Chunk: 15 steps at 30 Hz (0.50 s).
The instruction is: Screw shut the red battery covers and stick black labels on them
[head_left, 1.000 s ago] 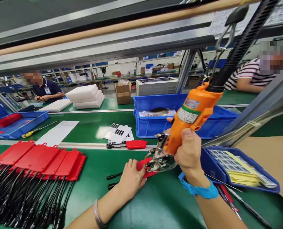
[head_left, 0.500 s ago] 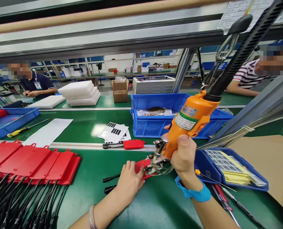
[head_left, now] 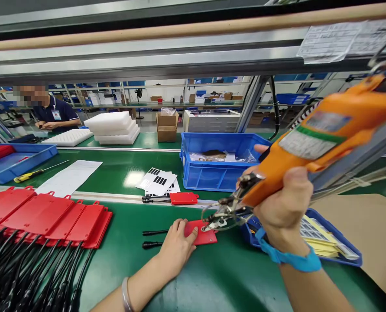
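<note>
My left hand (head_left: pixel 177 243) presses a flat red plastic case (head_left: pixel 208 237) onto the green bench, fingers over its left end and thumb on top. Two black cable ends (head_left: pixel 152 245) stick out to the left of that hand. My right hand (head_left: pixel 285 203) is wrapped around an orange electric screwdriver (head_left: pixel 313 141), tilted with its body up to the right. Wires and metal fittings (head_left: pixel 233 206) surround the tool's nose, whose tip is over the case; whether it touches cannot be told. Part of the tool is blurred.
Red cases (head_left: pixel 46 214) with black cables lie in a row at left. Behind are a blue bin (head_left: pixel 209 177), another red case (head_left: pixel 183 198), printed sheets (head_left: pixel 157 181) and a yellow-handled screwdriver (head_left: pixel 33 175). A blue tray (head_left: pixel 348 258) holds labels at right. A co-worker (head_left: pixel 54 112) sits far left.
The electric screwdriver and my right hand have swung right, and the tool leans over more. More of the red case shows now. My left hand stays on it.
</note>
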Available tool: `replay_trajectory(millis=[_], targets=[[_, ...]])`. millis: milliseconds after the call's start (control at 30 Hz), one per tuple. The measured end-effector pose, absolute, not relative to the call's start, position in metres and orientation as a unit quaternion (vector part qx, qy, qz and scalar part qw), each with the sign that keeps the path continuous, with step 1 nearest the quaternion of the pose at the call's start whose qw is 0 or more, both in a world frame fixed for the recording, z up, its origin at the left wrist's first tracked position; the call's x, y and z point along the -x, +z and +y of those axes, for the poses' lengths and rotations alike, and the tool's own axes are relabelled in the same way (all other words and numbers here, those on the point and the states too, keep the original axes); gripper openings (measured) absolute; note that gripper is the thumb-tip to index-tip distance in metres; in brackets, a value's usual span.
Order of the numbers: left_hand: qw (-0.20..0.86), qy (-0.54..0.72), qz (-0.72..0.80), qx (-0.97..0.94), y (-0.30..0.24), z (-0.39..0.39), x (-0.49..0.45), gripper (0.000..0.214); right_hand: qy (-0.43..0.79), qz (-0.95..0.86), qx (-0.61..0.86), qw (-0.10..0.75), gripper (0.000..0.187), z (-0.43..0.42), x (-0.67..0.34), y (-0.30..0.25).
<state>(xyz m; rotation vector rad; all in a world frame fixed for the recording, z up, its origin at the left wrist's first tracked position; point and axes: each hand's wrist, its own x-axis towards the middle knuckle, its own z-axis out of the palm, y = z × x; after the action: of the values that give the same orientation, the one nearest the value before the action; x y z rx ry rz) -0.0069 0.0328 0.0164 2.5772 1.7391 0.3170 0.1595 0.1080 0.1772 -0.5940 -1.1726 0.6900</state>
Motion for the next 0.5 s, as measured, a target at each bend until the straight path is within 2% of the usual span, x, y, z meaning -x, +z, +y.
replay_trajectory(millis=[133,300,500], targets=[[0.039,0.095,0.557,-0.824,0.019,0.034,0.009,0.046,0.311,-0.528,0.253,0.749,0.054,0.126,-0.152,0.194],[0.060,0.101,0.552,-0.825,0.021,0.034,0.009,0.048,0.354,-0.539,0.264,0.717,0.048,0.143,-0.140,0.161],[0.060,0.100,0.555,-0.823,0.017,0.034,0.010,0.051,0.370,-0.541,0.282,0.700,0.052,0.150,-0.137,0.135]])
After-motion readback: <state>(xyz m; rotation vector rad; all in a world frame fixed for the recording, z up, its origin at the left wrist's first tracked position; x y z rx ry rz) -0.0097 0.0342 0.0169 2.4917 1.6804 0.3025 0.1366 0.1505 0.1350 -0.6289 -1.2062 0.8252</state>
